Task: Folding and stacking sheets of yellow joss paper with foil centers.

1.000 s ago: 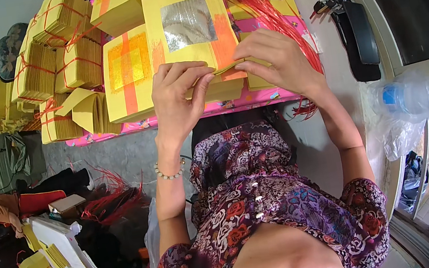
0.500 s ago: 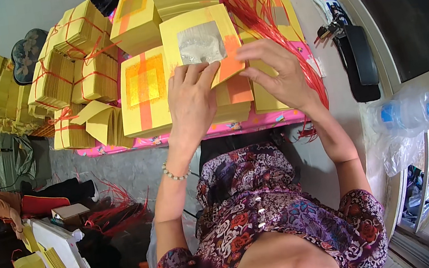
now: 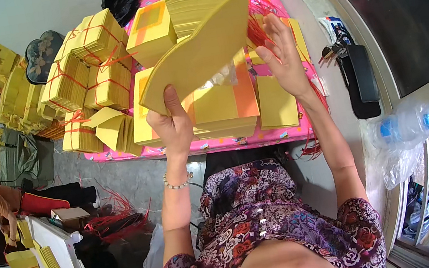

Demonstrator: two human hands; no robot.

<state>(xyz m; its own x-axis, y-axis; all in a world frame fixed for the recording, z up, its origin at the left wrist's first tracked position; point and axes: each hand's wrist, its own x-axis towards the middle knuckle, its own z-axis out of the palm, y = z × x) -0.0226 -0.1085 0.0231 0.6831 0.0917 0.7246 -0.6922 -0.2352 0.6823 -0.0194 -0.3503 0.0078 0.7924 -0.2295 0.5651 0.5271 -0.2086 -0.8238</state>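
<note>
A thin batch of yellow paper sheets point(image 3: 201, 52) is raised and tilted above the table, bending along its length. My left hand point(image 3: 171, 127) grips its lower left corner, with the thumb on the near face. My right hand point(image 3: 285, 58) is held up to the right of the sheets, fingers stretched out and holding nothing. Below lies a stack of yellow paper point(image 3: 216, 108) with an orange band on its right side; the raised sheets partly hide a silver patch. Next to it on the right is a lower pile of plain yellow paper point(image 3: 277, 101).
Yellow paper bundles point(image 3: 66, 81) tied with red strips stand at the left of the pink table cover point(image 3: 172, 153). A taller paper stack point(image 3: 198, 4) is behind. Red strips point(image 3: 257, 32) hang along the right. Another person point(image 3: 3, 201) bends over a white table at far left.
The yellow sheets have been lifted off the stack and tilted up, held in my left hand. My right hand has let go of their edge and opened. The view has shifted slightly.
</note>
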